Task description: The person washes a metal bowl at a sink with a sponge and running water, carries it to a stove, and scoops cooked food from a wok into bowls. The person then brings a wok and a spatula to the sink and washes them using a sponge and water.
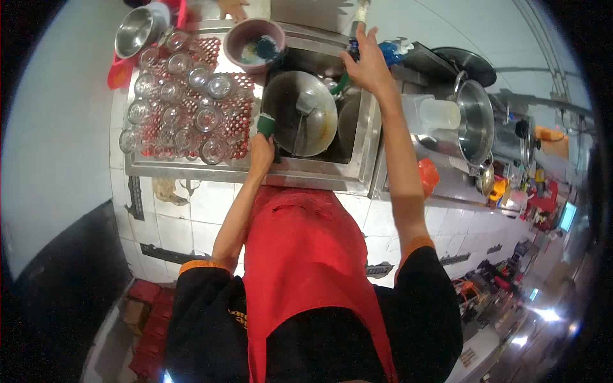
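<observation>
A wide metal wok (pixel 319 127) sits in the steel sink (pixel 319 167), with a ladle (pixel 304 105) lying inside it. At the wok's left side, my left hand (pixel 261 149) is closed around a green hose (pixel 266 124). My right hand (pixel 368 64) is raised at the tap (pixel 356 29) behind the sink, with its fingers partly spread. Whether the right hand grips the tap cannot be made out. The hose shows again between the wok and the tap. A round pink basin (pixel 255 45) with a scrubber and liquid in it stands behind the wok.
Many glass jars (pixel 207 118) stand on a red perforated mat (pixel 239 127) to the left. Behind them is a steel bowl (pixel 135 32). Large steel pots (pixel 474 121) and a translucent container (pixel 440 114) are on the right. Another person's hand (pixel 233 9) shows at the top.
</observation>
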Tool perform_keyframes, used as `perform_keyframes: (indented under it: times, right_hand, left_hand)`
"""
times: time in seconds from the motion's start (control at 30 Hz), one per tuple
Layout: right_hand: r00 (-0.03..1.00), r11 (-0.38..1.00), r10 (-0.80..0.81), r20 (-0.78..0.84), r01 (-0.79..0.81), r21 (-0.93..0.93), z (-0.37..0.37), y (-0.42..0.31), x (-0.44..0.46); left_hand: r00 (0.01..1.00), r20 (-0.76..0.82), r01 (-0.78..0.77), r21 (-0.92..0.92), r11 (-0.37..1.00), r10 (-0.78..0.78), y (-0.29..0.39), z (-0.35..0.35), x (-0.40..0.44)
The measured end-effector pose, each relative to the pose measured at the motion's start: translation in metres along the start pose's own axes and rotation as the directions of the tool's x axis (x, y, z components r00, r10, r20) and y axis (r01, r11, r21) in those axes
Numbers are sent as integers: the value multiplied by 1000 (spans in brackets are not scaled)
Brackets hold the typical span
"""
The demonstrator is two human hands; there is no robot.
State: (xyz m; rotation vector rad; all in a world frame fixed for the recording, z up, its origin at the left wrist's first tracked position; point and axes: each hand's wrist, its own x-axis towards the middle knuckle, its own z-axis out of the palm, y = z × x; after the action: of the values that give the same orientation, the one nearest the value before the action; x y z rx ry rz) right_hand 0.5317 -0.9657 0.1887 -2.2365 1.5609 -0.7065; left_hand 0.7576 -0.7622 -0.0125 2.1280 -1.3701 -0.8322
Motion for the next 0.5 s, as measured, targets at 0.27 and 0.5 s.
perform_keyframes:
  times: [0.27, 0.5]
  right_hand:
    - [881, 976, 208, -426, -217, 27, 48, -47, -9]
    - [867, 993, 116, -485, -88, 80, 52, -37, -3]
  left_hand:
    - [996, -46, -74, -55, 996, 71, 29, -44, -35]
    - [982, 13, -181, -237, 954, 190, 35, -69, -50]
